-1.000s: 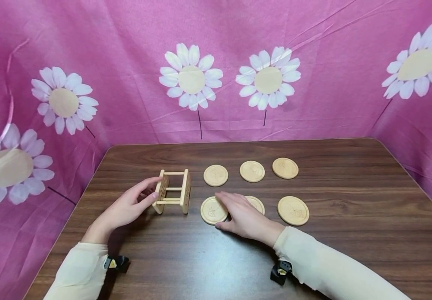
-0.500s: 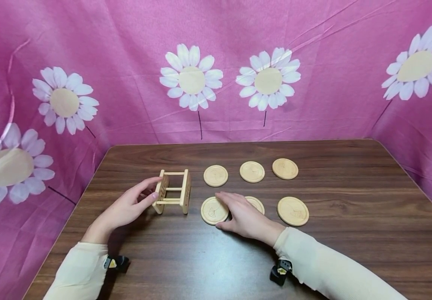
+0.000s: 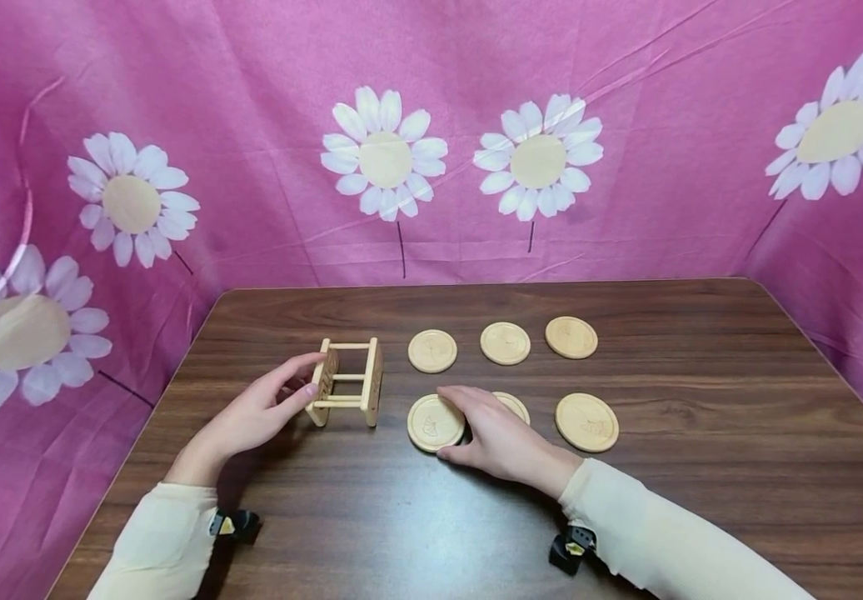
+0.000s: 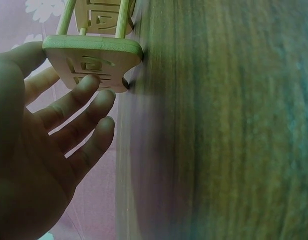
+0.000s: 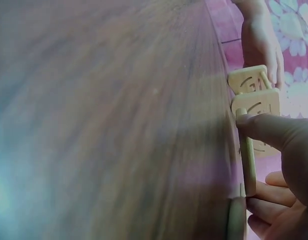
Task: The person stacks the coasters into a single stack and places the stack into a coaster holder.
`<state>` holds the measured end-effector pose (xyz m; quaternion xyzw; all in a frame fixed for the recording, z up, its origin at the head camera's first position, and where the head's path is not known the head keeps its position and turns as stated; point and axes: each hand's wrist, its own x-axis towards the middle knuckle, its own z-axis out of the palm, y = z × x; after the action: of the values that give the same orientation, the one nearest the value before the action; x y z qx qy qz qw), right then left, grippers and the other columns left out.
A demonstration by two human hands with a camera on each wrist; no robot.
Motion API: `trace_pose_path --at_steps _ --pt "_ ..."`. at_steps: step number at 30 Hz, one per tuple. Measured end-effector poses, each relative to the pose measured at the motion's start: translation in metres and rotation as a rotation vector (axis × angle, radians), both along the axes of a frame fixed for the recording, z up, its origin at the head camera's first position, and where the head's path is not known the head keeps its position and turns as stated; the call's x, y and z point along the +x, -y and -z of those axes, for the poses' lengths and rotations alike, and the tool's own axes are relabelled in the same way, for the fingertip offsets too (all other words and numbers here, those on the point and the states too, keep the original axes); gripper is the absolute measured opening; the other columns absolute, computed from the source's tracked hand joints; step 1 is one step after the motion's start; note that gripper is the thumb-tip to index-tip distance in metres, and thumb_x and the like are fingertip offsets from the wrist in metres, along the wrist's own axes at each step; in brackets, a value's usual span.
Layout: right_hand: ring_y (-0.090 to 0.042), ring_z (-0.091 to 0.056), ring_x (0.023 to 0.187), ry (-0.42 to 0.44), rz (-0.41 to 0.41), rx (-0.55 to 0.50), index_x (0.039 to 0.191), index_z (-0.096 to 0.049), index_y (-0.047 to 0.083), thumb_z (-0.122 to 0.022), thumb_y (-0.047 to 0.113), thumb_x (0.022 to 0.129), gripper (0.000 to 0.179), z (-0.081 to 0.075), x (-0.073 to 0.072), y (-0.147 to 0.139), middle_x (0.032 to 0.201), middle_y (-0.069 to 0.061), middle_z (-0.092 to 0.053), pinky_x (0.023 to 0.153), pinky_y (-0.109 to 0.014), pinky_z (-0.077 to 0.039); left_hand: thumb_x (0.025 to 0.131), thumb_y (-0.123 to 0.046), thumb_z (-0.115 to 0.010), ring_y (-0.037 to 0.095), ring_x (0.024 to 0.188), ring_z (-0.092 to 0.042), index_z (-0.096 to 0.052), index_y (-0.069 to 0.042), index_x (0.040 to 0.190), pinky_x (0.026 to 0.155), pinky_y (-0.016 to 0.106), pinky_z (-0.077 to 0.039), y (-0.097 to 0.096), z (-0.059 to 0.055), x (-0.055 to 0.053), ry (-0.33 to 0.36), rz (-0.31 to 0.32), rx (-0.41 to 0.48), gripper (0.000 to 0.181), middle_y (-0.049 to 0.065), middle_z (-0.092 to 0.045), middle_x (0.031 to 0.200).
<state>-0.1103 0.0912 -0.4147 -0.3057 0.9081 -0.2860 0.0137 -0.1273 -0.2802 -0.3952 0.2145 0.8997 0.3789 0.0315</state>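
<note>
A small wooden coaster rack (image 3: 371, 383) with dowel bars stands left of centre in the head view. My left hand (image 3: 259, 412) holds its left end panel (image 4: 91, 60), thumb and index finger at the panel's edges while the other fingers hang loose. My right hand (image 3: 502, 437) pinches a round wooden coaster (image 3: 431, 425) by its rim between thumb and fingers. In the right wrist view that coaster (image 5: 247, 160) appears edge-on, close to the tabletop. Behind the right hand, another coaster (image 3: 516, 406) is partly hidden.
Three coasters form a back row: left (image 3: 432, 351), middle (image 3: 505, 343) and right (image 3: 571, 337). One more coaster (image 3: 586, 422) lies right of my right hand. Beyond the brown table (image 3: 701, 500) hangs a pink cloth (image 3: 461, 67) printed with daisies.
The coaster in my right hand has shifted slightly right, together with the hand. The left hand and the rack look still.
</note>
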Motion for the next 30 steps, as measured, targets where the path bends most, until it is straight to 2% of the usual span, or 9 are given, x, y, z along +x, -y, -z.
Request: trace_pose_path --at_steps 14,22,30 --pt "-0.039 -0.063 0.135 -0.048 0.012 -0.003 0.146 -0.06 -0.003 -0.093 0.027 0.084 0.076 -0.001 0.01 -0.021 0.144 -0.02 -0.067 0.115 -0.056 -0.048 0.111 -0.012 -0.059 0.013 0.104 -0.065 -0.05 -0.004 0.157 0.092 0.033 -0.055 0.001 0.0 0.002 0.007 -0.006 0.001 0.047 0.015 -0.072 0.124" --pt "-0.037 -0.066 0.132 -0.079 0.034 -0.02 0.144 -0.062 -0.003 -0.094 0.025 0.083 0.075 -0.005 0.015 -0.033 0.141 -0.02 -0.069 0.113 -0.054 -0.051 0.111 -0.011 -0.059 0.014 0.099 -0.067 -0.05 -0.002 0.157 0.089 0.032 -0.056 0.001 0.001 0.001 0.01 0.004 0.01 0.047 0.016 -0.073 0.121" --pt "-0.037 -0.066 0.133 -0.054 0.072 -0.029 0.145 -0.061 -0.003 -0.094 0.023 0.084 0.075 -0.011 0.014 -0.049 0.142 -0.018 -0.069 0.113 -0.055 -0.051 0.111 -0.011 -0.058 0.017 0.099 -0.068 -0.049 -0.001 0.157 0.089 0.034 -0.057 -0.001 -0.001 0.0 0.02 0.002 0.009 0.048 0.017 -0.073 0.121"
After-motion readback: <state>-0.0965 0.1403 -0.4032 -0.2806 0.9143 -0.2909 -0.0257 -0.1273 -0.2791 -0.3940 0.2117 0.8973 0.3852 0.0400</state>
